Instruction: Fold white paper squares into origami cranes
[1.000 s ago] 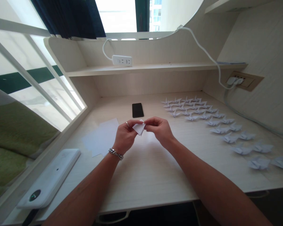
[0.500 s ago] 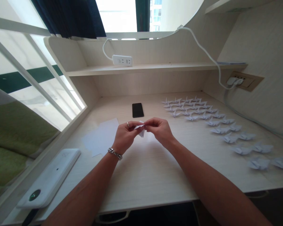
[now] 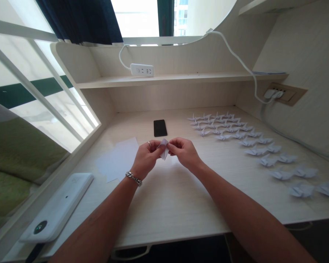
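Note:
A small piece of folded white paper (image 3: 163, 150), roughly diamond-shaped, is held up between my two hands above the desk. My left hand (image 3: 146, 157) pinches its left side between thumb and fingers; a ring and a chain bracelet are on this hand and wrist. On the paper's right edge, my right hand (image 3: 185, 151) closes thumb and fingertips. The fingers behind the paper are partly hidden. Left of my left hand lie sheets of white paper (image 3: 116, 160), overlapping one another. Several folded paper cranes (image 3: 239, 135) stand in rows to the right.
Beyond my hands lies a black phone (image 3: 160, 128). A white device with a small round display (image 3: 57, 208) rests at the desk's left edge. On the shelf sits a power strip (image 3: 142, 70). A white cable (image 3: 238, 60) hangs down to the wall socket (image 3: 286, 94).
The folded paper has been turned so its flat diamond face shows, with its upper flap now upright. Both hands have shifted only slightly and keep hold of it.

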The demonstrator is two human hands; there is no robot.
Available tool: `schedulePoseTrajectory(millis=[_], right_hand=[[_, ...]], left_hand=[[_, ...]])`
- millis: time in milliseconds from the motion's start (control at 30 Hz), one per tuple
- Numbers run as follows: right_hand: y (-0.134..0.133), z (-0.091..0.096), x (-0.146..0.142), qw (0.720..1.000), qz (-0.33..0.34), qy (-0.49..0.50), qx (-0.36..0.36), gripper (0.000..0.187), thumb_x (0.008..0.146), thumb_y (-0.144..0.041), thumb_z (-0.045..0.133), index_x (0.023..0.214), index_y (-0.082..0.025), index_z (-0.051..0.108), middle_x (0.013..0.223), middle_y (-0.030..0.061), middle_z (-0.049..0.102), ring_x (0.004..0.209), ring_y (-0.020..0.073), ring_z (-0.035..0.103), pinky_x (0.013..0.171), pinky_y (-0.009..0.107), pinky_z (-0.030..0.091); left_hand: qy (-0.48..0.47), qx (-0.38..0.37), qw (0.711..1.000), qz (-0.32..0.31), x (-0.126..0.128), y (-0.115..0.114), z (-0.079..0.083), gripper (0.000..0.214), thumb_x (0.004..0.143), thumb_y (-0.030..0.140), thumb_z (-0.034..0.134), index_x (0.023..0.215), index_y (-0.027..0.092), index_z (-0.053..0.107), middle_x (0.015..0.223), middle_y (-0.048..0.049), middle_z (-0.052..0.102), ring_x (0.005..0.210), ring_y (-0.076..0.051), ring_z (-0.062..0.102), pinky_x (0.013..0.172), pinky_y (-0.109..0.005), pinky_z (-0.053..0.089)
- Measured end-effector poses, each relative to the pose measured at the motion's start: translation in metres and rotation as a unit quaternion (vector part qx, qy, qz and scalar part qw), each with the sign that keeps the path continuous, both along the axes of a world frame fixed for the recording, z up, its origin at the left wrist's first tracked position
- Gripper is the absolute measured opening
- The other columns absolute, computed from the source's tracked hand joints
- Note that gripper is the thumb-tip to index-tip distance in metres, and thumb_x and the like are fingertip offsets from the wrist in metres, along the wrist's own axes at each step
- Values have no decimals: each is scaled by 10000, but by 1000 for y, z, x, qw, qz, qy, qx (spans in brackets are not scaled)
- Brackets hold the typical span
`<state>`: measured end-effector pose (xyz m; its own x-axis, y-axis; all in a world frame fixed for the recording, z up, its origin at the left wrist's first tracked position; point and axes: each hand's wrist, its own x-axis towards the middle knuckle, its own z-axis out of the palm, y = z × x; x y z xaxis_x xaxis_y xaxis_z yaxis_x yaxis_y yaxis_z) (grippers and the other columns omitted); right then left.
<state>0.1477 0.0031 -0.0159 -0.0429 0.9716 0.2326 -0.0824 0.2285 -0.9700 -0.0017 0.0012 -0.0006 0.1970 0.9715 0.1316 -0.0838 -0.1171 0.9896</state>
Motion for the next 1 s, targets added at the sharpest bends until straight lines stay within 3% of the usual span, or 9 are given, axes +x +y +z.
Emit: schedulePoseTrajectory(millis=[400,533,667,833,1000], right_hand=[[0,-3,0,1000,-10,-19,23,246,748,-399,671,774,-162,610,652,12,625,576,134,576,565,273,491],[-2,-1,1,997,-5,-56,49,216,729,-367,695,809,-171,655,656,8,638,597,135,580,565,260,480],[-1,1,2,999,4,-32,23,232,715,-383,702,783,-164,666,659,11,640,600,137,585,549,258,490],[0,2,3,1000,-1,20,-24,307,688,-449,716,788,-165,658,705,18,660,629,141,608,557,264,513],[-1,4,3,1000,3,20,-14,296,694,-434,721,780,-161,648,683,16,659,605,134,603,547,259,509]], left_hand=[[-2,14,1000,-15,-2,-1,2,310,607,189,798,865,95,655,779,-64,704,708,-166,654,675,-296,519],[8,22,1000,-8,-2,-2,2,336,601,193,809,882,99,650,794,-71,710,725,-165,659,689,-295,524],[-16,10,999,-30,-3,-2,2,369,593,211,825,903,111,650,816,-72,714,743,-171,663,709,-306,528],[-100,-43,992,-58,-5,0,3,275,764,353,697,908,120,683,844,-86,708,769,-167,664,751,-319,523],[-113,-40,991,-50,-5,2,0,252,728,294,744,901,114,704,817,-73,712,766,-156,663,792,-316,518]])
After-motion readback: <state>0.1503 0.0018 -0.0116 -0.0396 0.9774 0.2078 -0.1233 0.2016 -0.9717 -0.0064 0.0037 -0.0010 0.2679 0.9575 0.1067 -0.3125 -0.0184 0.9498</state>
